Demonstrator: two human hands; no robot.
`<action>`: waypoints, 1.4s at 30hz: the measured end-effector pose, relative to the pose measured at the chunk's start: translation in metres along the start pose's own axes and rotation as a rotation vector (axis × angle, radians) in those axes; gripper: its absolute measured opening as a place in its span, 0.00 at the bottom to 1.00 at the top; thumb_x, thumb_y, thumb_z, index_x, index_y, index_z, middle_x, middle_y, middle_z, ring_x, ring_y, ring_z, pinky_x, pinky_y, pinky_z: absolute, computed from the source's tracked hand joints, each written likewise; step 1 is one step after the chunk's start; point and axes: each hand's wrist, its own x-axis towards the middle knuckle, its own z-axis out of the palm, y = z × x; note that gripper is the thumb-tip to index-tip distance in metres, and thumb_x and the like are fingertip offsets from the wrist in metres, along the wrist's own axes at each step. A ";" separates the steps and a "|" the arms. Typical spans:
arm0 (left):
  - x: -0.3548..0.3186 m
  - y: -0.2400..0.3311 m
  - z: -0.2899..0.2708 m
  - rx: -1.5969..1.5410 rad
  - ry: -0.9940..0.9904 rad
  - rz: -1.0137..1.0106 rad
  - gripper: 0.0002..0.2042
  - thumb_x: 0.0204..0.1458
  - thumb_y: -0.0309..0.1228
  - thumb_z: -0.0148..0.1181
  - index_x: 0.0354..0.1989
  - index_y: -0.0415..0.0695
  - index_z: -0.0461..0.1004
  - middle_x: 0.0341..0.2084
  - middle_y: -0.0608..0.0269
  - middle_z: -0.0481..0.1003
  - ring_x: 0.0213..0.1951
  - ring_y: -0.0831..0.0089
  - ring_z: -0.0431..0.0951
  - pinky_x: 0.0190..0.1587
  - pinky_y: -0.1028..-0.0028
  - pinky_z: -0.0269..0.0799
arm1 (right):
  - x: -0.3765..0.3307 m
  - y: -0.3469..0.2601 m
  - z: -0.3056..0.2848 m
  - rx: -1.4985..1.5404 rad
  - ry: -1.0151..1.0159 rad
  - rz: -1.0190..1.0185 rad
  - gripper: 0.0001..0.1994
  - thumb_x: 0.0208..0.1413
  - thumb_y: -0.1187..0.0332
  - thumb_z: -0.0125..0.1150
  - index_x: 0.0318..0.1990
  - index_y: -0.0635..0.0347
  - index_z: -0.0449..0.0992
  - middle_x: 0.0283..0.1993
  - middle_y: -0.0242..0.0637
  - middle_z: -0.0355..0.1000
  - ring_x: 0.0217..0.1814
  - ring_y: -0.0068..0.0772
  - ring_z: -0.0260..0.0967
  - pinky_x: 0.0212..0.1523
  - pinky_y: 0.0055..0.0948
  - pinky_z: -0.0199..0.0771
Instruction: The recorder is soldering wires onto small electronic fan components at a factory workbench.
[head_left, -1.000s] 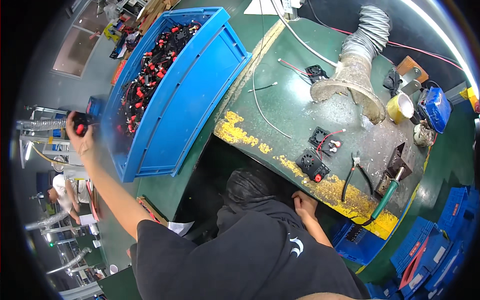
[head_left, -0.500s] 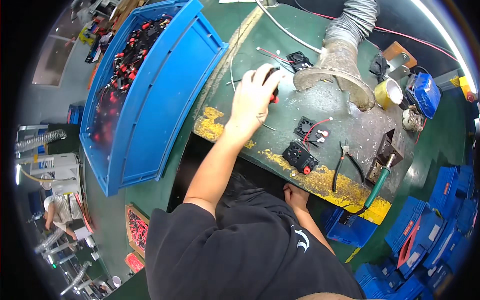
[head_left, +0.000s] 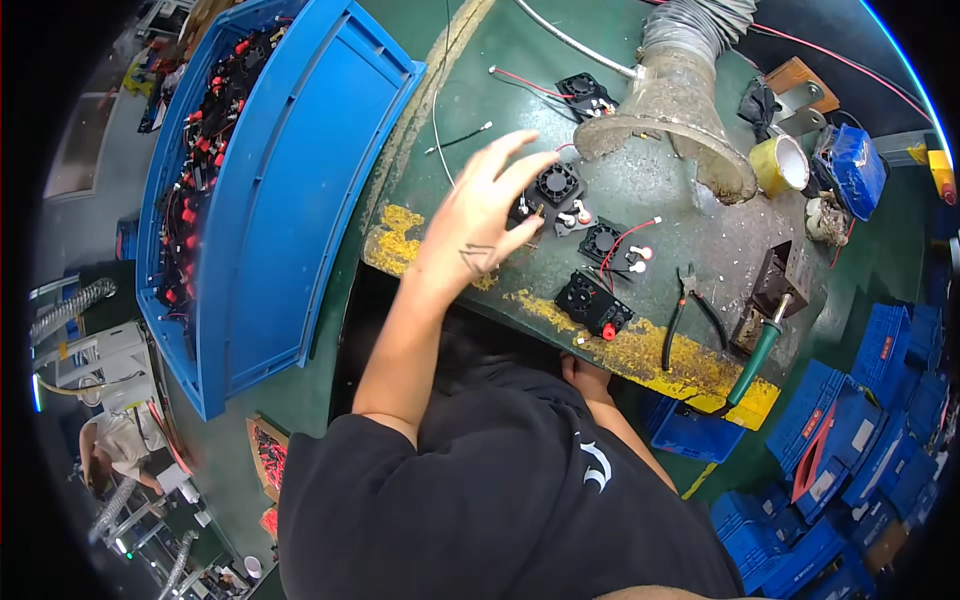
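Observation:
My left hand hovers over the bench with its fingers spread and nothing held in them. Just beyond its fingertips lies a small black fan with white-tipped leads; more black parts under the palm are partly covered. To the right of it sit a second fan with red wires and a third fan with a red cap near the front edge. Another fan with a red lead lies farther back. My right hand is low at the bench's front edge, its fingers mostly hidden.
A big blue bin of black and red parts stands tilted at left. Toward the right are pliers, a green-handled soldering iron in its holder, a yellow tape roll and an exhaust hood. Blue crates are stacked at far right.
My left hand has let go of the black part with red on it and opened, moving slightly left and nearer. Black fan parts now show beside its fingers. The right hand stays low.

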 end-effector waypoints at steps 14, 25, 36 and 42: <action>-0.005 0.009 0.068 -0.057 0.041 -0.064 0.37 0.46 0.28 0.72 0.68 0.42 0.65 0.64 0.42 0.64 0.61 0.44 0.69 0.65 0.59 0.67 | 0.005 -0.009 -0.009 -0.032 -0.007 0.027 0.10 0.44 0.71 0.61 0.36 0.47 0.80 0.41 0.37 0.77 0.46 0.49 0.75 0.45 0.44 0.75; -0.037 0.012 0.031 -0.366 0.119 -0.175 0.22 0.55 0.25 0.63 0.60 0.40 0.73 0.62 0.46 0.70 0.57 0.51 0.77 0.56 0.63 0.77 | 0.013 -0.025 -0.018 0.035 -0.039 0.039 0.09 0.46 0.69 0.60 0.36 0.45 0.81 0.41 0.37 0.77 0.47 0.52 0.74 0.50 0.49 0.73; -0.073 0.018 -0.075 0.066 0.264 0.019 0.17 0.51 0.21 0.65 0.51 0.42 0.80 0.47 0.55 0.81 0.49 0.55 0.81 0.55 0.62 0.76 | 0.014 -0.031 -0.017 0.027 0.079 -0.007 0.05 0.47 0.69 0.62 0.32 0.47 0.81 0.36 0.39 0.78 0.43 0.51 0.75 0.46 0.49 0.74; -0.016 0.029 0.026 0.040 -0.023 0.378 0.29 0.47 0.27 0.70 0.62 0.48 0.73 0.64 0.54 0.70 0.66 0.50 0.67 0.67 0.55 0.63 | 0.023 -0.043 -0.024 0.029 0.001 0.011 0.11 0.51 0.63 0.62 0.41 0.49 0.83 0.46 0.42 0.77 0.51 0.55 0.73 0.54 0.53 0.72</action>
